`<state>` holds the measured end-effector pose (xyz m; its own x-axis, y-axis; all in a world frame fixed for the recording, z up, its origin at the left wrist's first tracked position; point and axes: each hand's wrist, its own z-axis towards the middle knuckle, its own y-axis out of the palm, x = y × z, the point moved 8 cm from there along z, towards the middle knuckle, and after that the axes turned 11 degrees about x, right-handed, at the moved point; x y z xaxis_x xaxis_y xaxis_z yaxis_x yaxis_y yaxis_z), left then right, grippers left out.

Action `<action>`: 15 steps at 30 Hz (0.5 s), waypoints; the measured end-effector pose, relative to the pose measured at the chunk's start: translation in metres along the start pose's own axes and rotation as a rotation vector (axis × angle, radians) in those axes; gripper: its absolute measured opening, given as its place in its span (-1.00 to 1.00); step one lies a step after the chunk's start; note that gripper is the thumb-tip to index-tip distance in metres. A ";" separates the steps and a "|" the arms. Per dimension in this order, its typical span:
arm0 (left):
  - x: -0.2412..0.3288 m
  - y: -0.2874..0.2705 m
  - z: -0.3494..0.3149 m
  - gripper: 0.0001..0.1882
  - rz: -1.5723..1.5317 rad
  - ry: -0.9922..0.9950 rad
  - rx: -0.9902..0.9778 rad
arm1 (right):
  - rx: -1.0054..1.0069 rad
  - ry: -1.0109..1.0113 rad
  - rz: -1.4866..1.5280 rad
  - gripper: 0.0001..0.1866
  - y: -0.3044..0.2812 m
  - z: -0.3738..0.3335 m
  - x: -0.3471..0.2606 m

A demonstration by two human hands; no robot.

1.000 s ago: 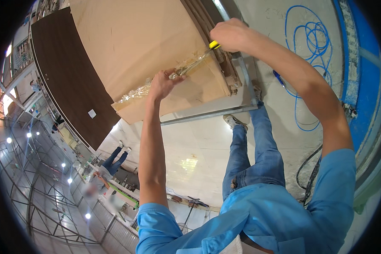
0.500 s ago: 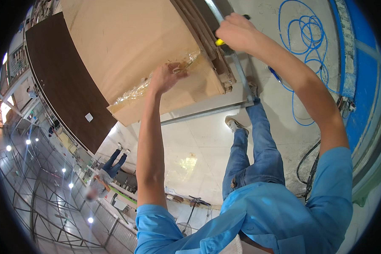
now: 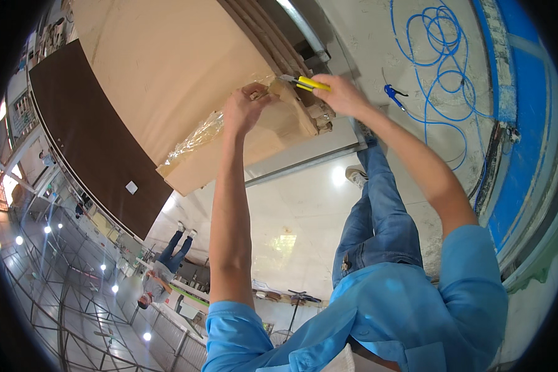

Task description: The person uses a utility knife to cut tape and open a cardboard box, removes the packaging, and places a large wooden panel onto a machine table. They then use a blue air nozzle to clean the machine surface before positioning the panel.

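I'm gripping a yellow cutter (image 3: 315, 83) in my closed right hand (image 3: 344, 96) at the cardboard's (image 3: 167, 68) right edge, its long axis pointing left toward my left hand (image 3: 242, 113), whose curled fingers are pinching crumpled clear tape (image 3: 201, 134) along the near edge

Pale glossy floor (image 3: 297, 211), bright reflections (image 3: 284, 243) on it. Lower left: dark roof trusses (image 3: 60, 322), glowing round lamps (image 3: 147, 336). Bright opening (image 3: 7, 186) near left edge. Blue-painted structure (image 3: 530, 93) along right side.
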<state>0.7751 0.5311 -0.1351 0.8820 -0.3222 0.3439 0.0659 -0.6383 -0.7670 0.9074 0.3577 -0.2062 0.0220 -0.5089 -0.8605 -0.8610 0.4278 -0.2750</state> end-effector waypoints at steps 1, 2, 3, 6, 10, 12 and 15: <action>0.001 0.000 0.000 -0.56 0.015 0.024 0.017 | 0.018 0.053 0.061 -0.70 0.004 -0.003 0.007; 0.001 -0.001 -0.001 -0.56 0.034 0.044 0.037 | -0.012 0.139 0.103 -0.70 0.012 -0.008 0.013; 0.003 -0.004 -0.001 -0.57 0.050 0.077 0.075 | -0.009 0.205 0.161 -0.70 0.018 -0.011 0.016; 0.001 -0.004 -0.003 -0.57 0.063 0.053 0.079 | 0.066 0.103 0.084 -0.69 0.017 -0.008 -0.002; 0.009 0.001 -0.012 -0.61 0.001 0.093 0.010 | -0.103 0.157 -0.045 -0.72 0.004 -0.017 -0.002; 0.008 0.014 -0.029 -0.67 -0.046 0.037 -0.134 | -0.222 0.138 -0.134 -0.75 -0.009 -0.028 0.005; 0.006 0.024 -0.087 -0.80 0.106 0.049 0.033 | -0.141 0.222 0.014 -0.80 -0.042 -0.054 0.028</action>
<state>0.7416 0.4532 -0.1041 0.8609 -0.4213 0.2852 -0.0107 -0.5756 -0.8177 0.9163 0.2852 -0.1959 -0.0893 -0.6617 -0.7444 -0.9231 0.3357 -0.1877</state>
